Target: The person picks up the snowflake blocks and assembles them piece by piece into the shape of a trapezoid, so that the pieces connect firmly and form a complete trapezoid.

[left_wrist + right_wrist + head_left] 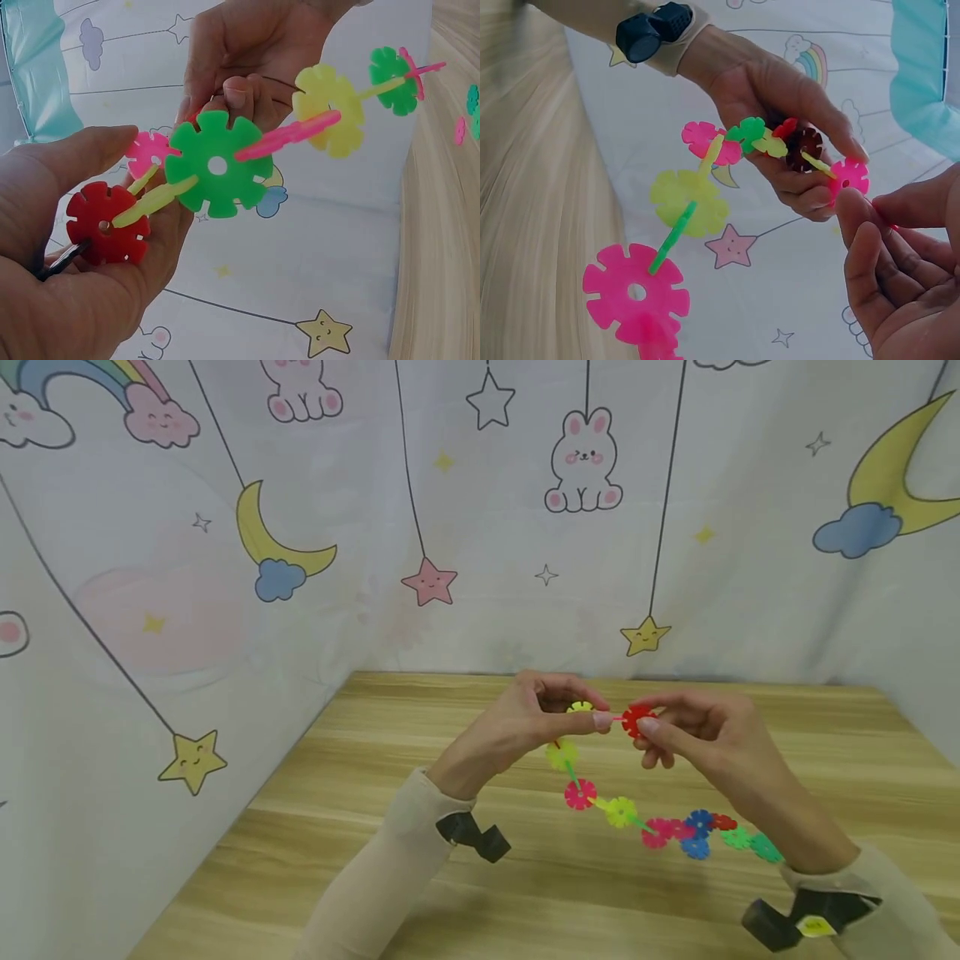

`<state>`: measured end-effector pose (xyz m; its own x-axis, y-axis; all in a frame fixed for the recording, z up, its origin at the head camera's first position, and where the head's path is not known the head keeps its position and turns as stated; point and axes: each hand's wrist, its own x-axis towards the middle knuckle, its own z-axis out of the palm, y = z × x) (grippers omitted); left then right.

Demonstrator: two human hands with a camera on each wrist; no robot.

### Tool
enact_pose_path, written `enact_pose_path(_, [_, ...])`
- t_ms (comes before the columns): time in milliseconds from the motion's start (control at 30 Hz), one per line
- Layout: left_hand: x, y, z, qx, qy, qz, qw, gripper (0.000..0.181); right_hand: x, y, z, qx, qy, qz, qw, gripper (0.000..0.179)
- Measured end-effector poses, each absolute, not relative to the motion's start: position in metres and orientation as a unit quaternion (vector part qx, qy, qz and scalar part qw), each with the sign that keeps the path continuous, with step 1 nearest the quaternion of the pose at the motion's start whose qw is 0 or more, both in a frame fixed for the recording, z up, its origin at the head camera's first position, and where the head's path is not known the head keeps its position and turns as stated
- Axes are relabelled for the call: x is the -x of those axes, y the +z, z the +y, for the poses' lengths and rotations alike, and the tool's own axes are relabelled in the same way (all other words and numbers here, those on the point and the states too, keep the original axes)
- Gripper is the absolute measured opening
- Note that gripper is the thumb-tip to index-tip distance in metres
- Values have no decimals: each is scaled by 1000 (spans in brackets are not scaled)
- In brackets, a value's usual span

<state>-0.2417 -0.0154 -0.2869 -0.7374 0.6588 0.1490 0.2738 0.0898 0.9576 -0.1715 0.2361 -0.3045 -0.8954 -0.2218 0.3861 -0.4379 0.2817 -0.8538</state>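
Observation:
My left hand (536,714) pinches a pink notched flower disc (147,152) between thumb and fingers. This disc ends a chain of linked plastic flower discs. The chain passes the left palm, where a red disc (97,206) and a green disc (217,139) show in the left wrist view, then hangs down through a yellow disc (621,812). My right hand (712,731) pinches a separate-coloured red disc (636,721) against the pink one's edge. Fingers hide that contact, so whether the two are slotted together is unclear.
Below the hands, blue discs (696,847) and green discs (767,847) lie on the wooden table (300,860), near the chain's lower part. A white printed curtain (510,627) stands behind and to the left.

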Motion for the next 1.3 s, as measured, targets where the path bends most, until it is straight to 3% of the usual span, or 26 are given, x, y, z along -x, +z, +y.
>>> enact_pose_path(633, [240,-285,-19,-346,581,720,158,17,176,-309,232,-232,609,-756,62,16])
enact_pose_path(967, [245,-281,-25,-382,540,721,204,24,170,-303,227,-279,537,-792,86,51])
enact_pose_path(1300, [240,-283,-24,-368,506,746,228,20,170,-306,224,-308,546,-778,46,56])
